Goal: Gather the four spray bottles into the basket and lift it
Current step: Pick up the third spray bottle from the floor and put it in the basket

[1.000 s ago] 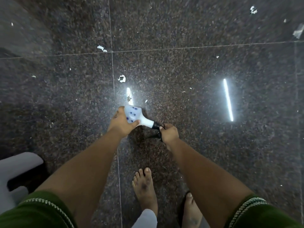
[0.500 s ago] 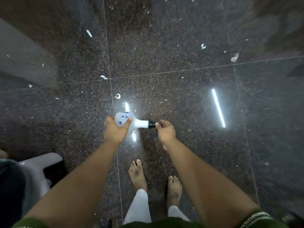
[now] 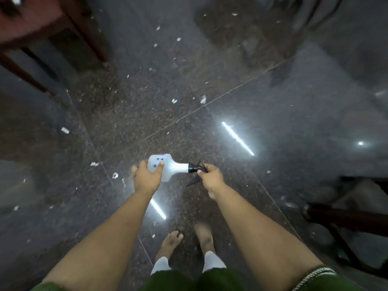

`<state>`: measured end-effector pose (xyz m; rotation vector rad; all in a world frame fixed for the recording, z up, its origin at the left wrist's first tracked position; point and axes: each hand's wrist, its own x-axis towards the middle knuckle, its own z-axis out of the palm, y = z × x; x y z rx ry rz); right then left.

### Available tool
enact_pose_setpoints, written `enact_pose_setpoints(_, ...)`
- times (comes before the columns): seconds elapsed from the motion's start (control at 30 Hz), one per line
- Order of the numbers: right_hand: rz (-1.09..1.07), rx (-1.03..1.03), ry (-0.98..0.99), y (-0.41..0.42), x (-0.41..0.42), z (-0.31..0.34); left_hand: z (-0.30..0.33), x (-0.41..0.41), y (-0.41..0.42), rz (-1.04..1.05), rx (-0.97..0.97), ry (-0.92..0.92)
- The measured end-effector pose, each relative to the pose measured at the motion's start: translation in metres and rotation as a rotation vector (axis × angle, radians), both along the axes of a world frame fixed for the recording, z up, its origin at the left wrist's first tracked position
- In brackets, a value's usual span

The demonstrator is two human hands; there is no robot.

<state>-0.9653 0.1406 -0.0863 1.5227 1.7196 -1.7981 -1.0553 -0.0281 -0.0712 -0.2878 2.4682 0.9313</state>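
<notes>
A white spray bottle (image 3: 174,168) with blue marks is held sideways in front of me, above the dark stone floor. My left hand (image 3: 147,180) grips its wide white body. My right hand (image 3: 211,177) is closed around the black spray head (image 3: 194,168) at the bottle's right end, with the black trigger sticking out below the fingers. No basket and no other spray bottle appear in the frame.
A reddish wooden piece of furniture (image 3: 31,28) stands at the upper left. Dark wooden furniture legs (image 3: 346,217) stand at the right edge. White scraps (image 3: 65,130) litter the polished floor, and my bare feet (image 3: 170,244) are below the hands.
The view has swung round and up: wooden furniture now shows at the upper left and right, and the white object at the lower left is gone. Both hands keep their hold on the bottle.
</notes>
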Motion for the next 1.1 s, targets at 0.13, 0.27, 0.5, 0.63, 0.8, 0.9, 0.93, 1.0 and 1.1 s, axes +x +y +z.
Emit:
enact_pose_setpoints(0.13, -0.171, -0.017, -0.010, 0.025, 0.041, 0.046, 0.037, 0.012, 0.032, -0.204, 0.018, -0.022)
enact_pose_setpoints(0.27, -0.345, 0.000, 0.012, 0.046, 0.088, 0.082, 0.071, 0.027, 0.067, -0.443, 0.060, -0.025)
enact_pose_setpoints(0.5, -0.659, 0.011, 0.093, 0.062, 0.189, 0.115, 0.107, 0.077, 0.139, -0.903, 0.076, 0.009)
enact_pose_setpoints(0.63, -0.880, 0.030, 0.133, 0.056, 0.264, 0.124, 0.120, 0.134, 0.173, -1.091, 0.089, 0.024)
enact_pose_setpoints(0.8, -1.129, 0.096, 0.129, 0.037, 0.373, 0.133, 0.130, 0.240, 0.210, -1.354, 0.127, -0.001)
enact_pose_setpoints(0.9, -1.264, 0.155, 0.076, 0.022, 0.445, 0.137, 0.132, 0.313, 0.230, -1.513, 0.124, -0.016)
enact_pose_setpoints(0.93, -1.308, 0.156, 0.056, 0.017, 0.469, 0.140, 0.132, 0.339, 0.235, -1.567, 0.122, -0.016)
enact_pose_setpoints(1.0, -1.387, 0.143, 0.047, 0.005, 0.520, 0.146, 0.133, 0.393, 0.243, -1.659, 0.121, -0.016)
enact_pose_setpoints(1.1, -1.500, 0.153, 0.034, -0.015, 0.595, 0.152, 0.136, 0.479, 0.248, -1.787, 0.093, -0.031)
